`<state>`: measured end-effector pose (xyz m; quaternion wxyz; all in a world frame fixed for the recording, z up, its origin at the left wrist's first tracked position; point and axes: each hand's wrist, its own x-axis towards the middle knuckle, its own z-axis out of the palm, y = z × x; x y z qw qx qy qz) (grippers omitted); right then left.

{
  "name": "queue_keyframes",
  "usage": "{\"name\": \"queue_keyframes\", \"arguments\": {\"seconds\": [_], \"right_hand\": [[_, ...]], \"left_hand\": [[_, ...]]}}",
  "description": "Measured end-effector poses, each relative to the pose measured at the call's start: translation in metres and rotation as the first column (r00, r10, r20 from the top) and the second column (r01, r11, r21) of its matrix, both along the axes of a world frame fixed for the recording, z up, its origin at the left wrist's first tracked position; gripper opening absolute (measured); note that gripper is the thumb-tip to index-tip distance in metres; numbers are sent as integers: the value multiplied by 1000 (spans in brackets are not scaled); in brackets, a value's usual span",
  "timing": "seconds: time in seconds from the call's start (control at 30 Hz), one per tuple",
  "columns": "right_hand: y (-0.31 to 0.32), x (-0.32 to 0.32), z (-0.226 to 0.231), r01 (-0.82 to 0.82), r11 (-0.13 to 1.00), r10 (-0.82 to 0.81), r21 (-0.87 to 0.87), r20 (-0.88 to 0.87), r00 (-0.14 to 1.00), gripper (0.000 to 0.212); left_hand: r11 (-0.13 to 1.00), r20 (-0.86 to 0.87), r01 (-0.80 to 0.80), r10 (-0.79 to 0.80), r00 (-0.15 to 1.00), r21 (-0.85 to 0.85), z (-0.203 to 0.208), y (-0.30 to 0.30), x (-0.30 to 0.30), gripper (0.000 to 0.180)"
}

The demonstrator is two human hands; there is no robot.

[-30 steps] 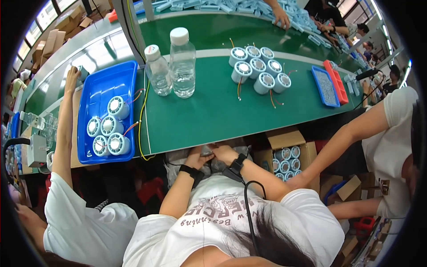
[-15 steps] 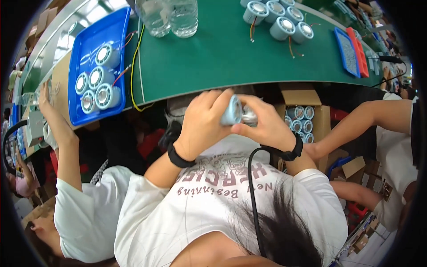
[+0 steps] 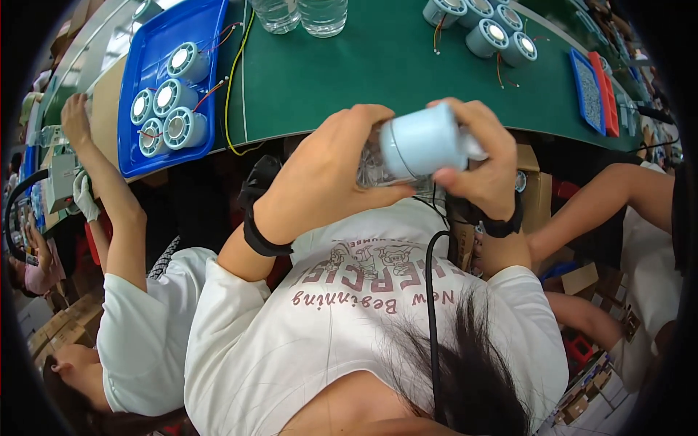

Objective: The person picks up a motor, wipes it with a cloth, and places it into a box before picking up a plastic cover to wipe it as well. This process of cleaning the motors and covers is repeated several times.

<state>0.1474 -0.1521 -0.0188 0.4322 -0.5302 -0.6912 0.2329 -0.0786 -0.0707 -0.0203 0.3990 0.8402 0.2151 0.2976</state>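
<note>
Between my hands is a light-blue cylindrical motor housing (image 3: 424,142), tilted and blurred by motion. My right hand (image 3: 483,156) grips its right end, and a small whitish part (image 3: 474,149), too smeared to name, shows by those fingers. My left hand (image 3: 327,160) curves around the left end, fingertips at the top edge and thumb below. Crinkled clear material (image 3: 372,166) shows inside the left hand's curve; whether it is held or lies behind, I cannot tell. Both wrists wear black bands.
A blue tray (image 3: 163,54) at left holds several similar motors (image 3: 174,94) with wires. More motors (image 3: 487,38) and water bottles (image 3: 323,16) stand on the green table (image 3: 327,80). A small blue tray (image 3: 587,91) lies far right. Co-workers' arms (image 3: 109,182) flank me; a cable hangs down my front.
The housing has turned, showing more of its side, and looks larger. My hands have spread slightly apart. The whole view has shifted, with the table's things now higher and further right.
</note>
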Motion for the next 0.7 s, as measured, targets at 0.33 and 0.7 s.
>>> {"name": "queue_keyframes", "arguments": {"seconds": [0.33,0.7], "right_hand": [[12,-25,12,222,968,-175,115,-326,929,77],[2,-51,-20,358,927,-315,112,-284,906,82]], "left_hand": [[885,70,-463,459,886,51,-48,62,-7,64],[893,332,-343,430,839,-291,-12,-1,-9,89]]}}
